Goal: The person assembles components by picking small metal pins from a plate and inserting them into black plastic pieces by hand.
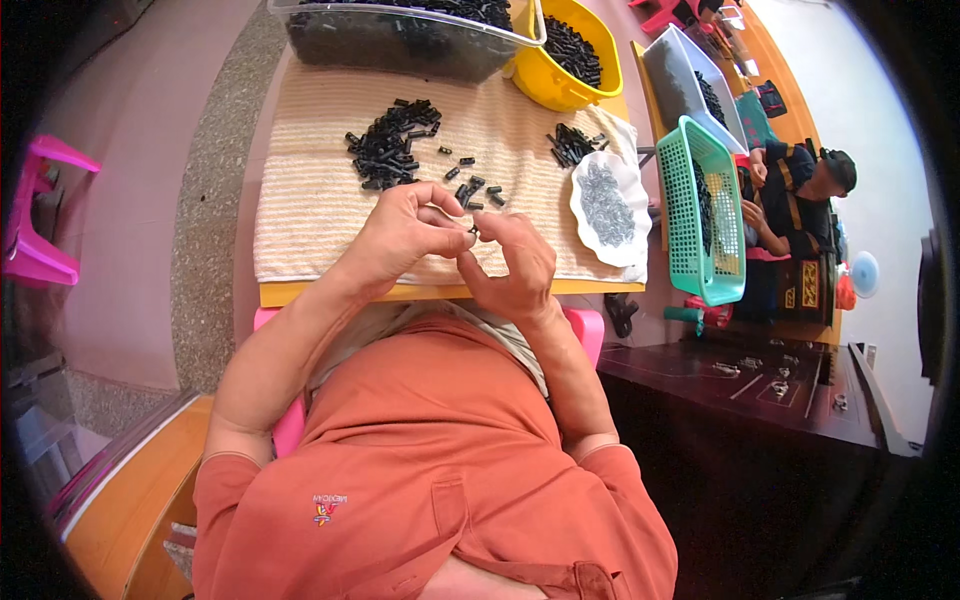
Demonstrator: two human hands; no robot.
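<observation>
Over the table's near edge my two hands meet at a small black part [474, 231]. My left hand [405, 238] is closed, its thumb and forefinger pinching the part. My right hand [515, 265] closes on it from the other side, forefinger at the part and thumb lower; my fingers partly hide it. Just beyond the fingertips lie several loose black pieces [476, 186], short and tube-like. Behind my left hand spreads a larger heap of black pieces [385, 145]. To the right, a white scalloped dish [630, 255] holds small clear pieces [607, 208], beside a small black pile [572, 146].
A striped towel [300, 220] covers the table. At its far side stand a clear bin [400, 52] and a yellow tub [545, 88], both with black pieces. A green basket [722, 285], a white bin [672, 75] and a seated person [800, 190] are to the right. A pink stool [45, 255] stands left.
</observation>
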